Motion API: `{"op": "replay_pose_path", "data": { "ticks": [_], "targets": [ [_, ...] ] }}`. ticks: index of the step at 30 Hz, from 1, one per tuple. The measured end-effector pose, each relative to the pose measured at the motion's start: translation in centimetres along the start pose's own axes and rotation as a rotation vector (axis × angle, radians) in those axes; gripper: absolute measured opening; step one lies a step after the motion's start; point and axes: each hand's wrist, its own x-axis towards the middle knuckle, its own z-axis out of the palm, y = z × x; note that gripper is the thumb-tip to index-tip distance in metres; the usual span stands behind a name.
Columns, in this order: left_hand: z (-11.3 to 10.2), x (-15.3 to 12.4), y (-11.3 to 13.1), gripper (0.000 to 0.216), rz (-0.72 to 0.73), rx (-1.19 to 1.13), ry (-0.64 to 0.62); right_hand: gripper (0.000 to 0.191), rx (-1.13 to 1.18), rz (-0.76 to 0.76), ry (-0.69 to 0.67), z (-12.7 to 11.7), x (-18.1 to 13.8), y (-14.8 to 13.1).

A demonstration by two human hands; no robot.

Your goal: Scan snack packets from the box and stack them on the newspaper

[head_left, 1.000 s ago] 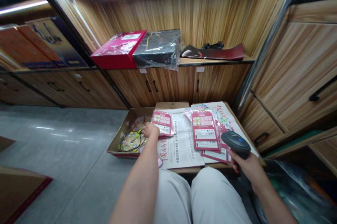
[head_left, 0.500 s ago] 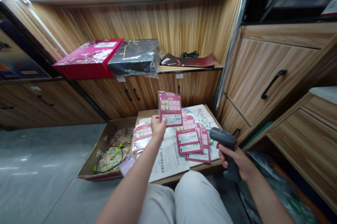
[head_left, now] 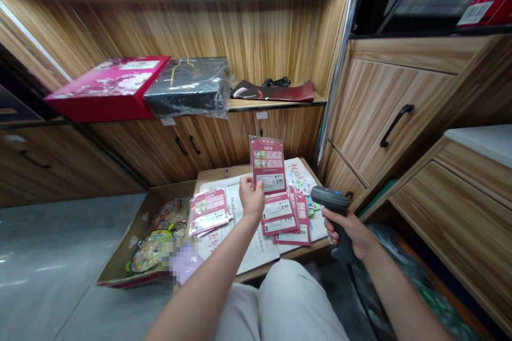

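Note:
My left hand [head_left: 252, 198] pinches the lower edge of a pink packet [head_left: 269, 164] in a clear sleeve, its printed face with a barcode label toward me. Fingers of my right hand [head_left: 352, 231] wrap the grip of a dark grey barcode scanner [head_left: 332, 199], whose head points left toward the packet. Beneath the held packet lies an overlapping pile of like pink packets [head_left: 294, 237]. Another stack of pink packets [head_left: 208, 207] rests on the newspaper [head_left: 250, 253], left of my left hand. Green and white packets [head_left: 299, 185] are partly hidden behind the pile.
An open cardboard box [head_left: 116, 255] with several bagged items stands at the left, a purple card [head_left: 184, 263] near its front corner. On the shelf behind are a magenta box [head_left: 108, 87] and a plastic-wrapped black box [head_left: 188, 87]. Wooden cabinets [head_left: 392, 95] rise at the right.
My left hand has carried the pink packet right, over the pile and closer to the scanner. The view has turned slightly right. My right hand still holds the scanner.

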Motion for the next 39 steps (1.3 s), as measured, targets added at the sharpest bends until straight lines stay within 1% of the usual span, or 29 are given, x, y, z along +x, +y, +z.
{"op": "replay_pose_path", "data": {
  "ticks": [5,12,16,20,23,25,28,30,31,33,36,39],
  "targets": [
    [0.0,-0.4,0.3,0.017,0.013,0.049,0.002,0.043,-0.010,0.012,0.013,0.5,-0.3,-0.1],
    [0.0,-0.7,0.0,0.015,0.025,0.071,-0.021,0.047,-0.004,0.030,0.007,1.3,-0.3,-0.5],
    [0.0,-0.5,-0.2,0.015,0.005,0.061,-0.029,0.049,-0.052,0.004,0.065,1.5,-0.7,-0.5],
    [-0.3,0.3,-1.0,0.017,-0.022,0.017,0.021,0.050,-0.087,-0.034,0.103,1.0,-0.8,-0.3],
    [-0.5,0.8,-2.0,0.020,-0.095,-0.023,0.064,0.050,-0.072,-0.037,0.132,0.3,-0.5,0.1],
    [-0.6,0.8,-3.0,0.022,-0.204,-0.051,0.074,0.050,-0.063,-0.038,0.142,0.0,-0.3,0.4],
    [-0.5,0.6,-5.0,0.025,-0.371,-0.056,0.007,0.049,-0.055,-0.048,0.165,-0.3,-0.2,0.9],
    [-0.3,0.6,-6.4,0.025,-0.401,-0.025,-0.069,0.049,-0.058,-0.050,0.189,-0.4,-0.2,1.1],
    [-0.2,0.6,-7.1,0.024,-0.387,0.004,-0.092,0.048,-0.061,-0.046,0.199,-0.4,-0.3,1.1],
    [0.1,0.8,-8.1,0.022,-0.326,0.115,-0.078,0.046,-0.071,-0.038,0.211,-0.6,-0.3,1.2],
    [0.5,1.1,-8.7,0.018,-0.250,0.431,0.002,0.044,-0.085,-0.034,0.220,-0.9,-0.3,1.2],
    [0.8,1.1,-8.5,0.022,-0.244,0.753,0.019,0.045,-0.100,-0.037,0.223,-1.1,-0.3,1.3]
  ]
}}
